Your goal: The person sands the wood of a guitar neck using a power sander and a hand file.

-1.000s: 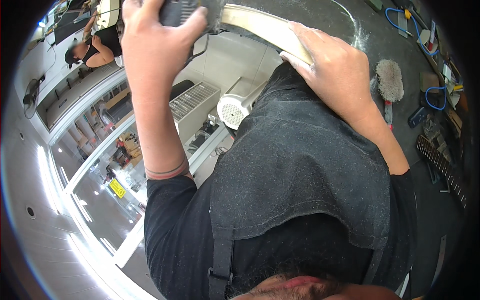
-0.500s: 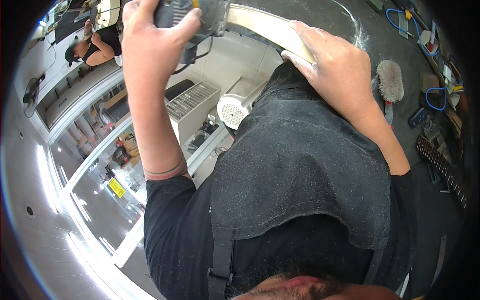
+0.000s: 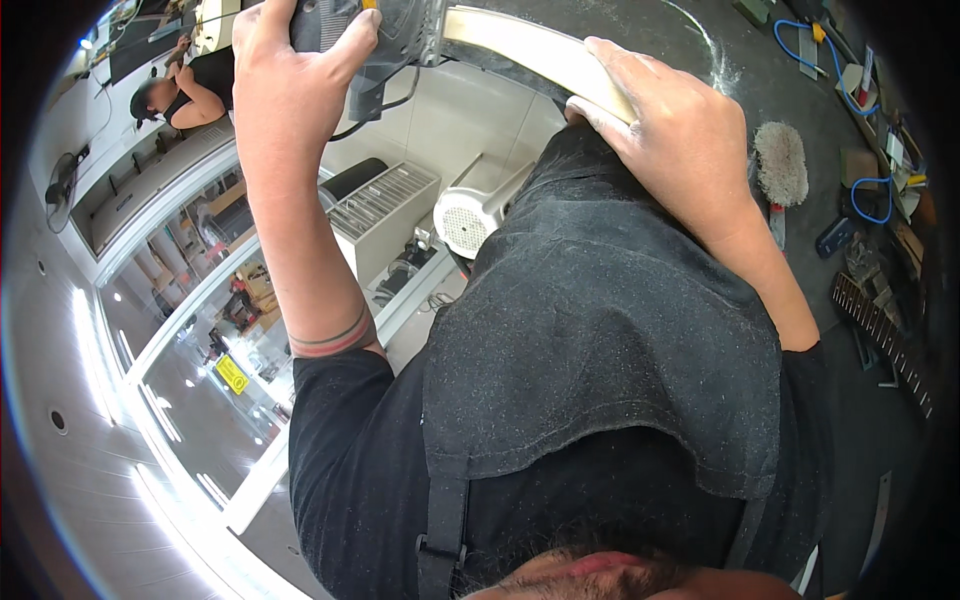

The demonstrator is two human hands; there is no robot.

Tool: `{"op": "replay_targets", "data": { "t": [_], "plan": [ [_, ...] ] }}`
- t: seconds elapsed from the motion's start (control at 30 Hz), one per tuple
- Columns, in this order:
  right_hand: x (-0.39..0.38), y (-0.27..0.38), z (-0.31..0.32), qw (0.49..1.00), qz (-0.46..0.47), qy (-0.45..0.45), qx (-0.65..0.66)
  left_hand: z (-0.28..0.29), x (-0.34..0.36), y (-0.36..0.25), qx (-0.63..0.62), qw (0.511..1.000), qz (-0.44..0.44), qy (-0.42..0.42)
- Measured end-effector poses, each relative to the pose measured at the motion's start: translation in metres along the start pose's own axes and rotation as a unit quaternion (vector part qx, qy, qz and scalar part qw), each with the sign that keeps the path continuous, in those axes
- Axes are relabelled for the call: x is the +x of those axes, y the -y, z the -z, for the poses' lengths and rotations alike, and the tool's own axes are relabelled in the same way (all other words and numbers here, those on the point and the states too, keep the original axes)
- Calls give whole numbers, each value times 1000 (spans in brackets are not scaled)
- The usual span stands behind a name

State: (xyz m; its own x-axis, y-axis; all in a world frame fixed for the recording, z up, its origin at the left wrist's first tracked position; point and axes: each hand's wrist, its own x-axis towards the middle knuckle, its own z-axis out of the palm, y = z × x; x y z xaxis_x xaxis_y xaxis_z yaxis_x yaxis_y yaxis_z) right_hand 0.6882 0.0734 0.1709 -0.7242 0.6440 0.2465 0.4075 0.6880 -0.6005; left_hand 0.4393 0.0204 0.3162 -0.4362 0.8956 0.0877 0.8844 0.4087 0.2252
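My left hand [image 3: 295,85] is wrapped round a dark grey power tool [image 3: 398,35] with ribbed vents, a small yellow part and a black cord, at the top edge. The tool rests at the left end of a long pale curved workpiece [image 3: 510,45], probably wood. My right hand [image 3: 670,140] grips the right end of this piece, thumb underneath and fingers along its far side, with pale dust on the thumb. Below that end is my dark, dust-speckled apron [image 3: 600,310]. The underside of the tool is hidden.
A dusty dark bench [image 3: 700,45] holds a fluffy brush [image 3: 783,160], blue cords [image 3: 870,200], tools and a slotted dark strip [image 3: 880,340] at right. Beyond my arms are a white motor [image 3: 465,225] and slatted box [image 3: 385,200]. A person [image 3: 185,90] works at upper left.
My left hand and the power tool have shifted a little leftward along the pale piece. My right hand has moved very slightly rightward, still gripping it.
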Motion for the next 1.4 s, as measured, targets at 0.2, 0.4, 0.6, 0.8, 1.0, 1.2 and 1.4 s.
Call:
{"op": "replay_targets", "data": {
  "t": [0.2,0.4,0.6,0.8,1.0,1.2,1.4],
  "plan": [
    [0,0,-2,1000,15,-16,2,-4,-7,-10,40,999,14,-1],
    [-1,3,0,999,-26,24,8,-20,-17,-13,55,996,-56,-29],
    [-1,3,-2,1000,9,-21,-9,-20,-20,-13,16,998,-54,-18],
    [-1,2,-2,1000,13,-14,-11,-21,-20,-11,-38,997,-58,-13],
    [-3,2,-4,1000,15,-18,-15,-24,-19,-7,-47,993,-101,-42],
    [-1,2,-3,1000,11,-16,-14,-22,-22,-22,-74,993,-84,-21],
    [-1,2,-3,1000,16,-19,-14,-18,-15,-5,-66,995,-77,7]
  ]
}}
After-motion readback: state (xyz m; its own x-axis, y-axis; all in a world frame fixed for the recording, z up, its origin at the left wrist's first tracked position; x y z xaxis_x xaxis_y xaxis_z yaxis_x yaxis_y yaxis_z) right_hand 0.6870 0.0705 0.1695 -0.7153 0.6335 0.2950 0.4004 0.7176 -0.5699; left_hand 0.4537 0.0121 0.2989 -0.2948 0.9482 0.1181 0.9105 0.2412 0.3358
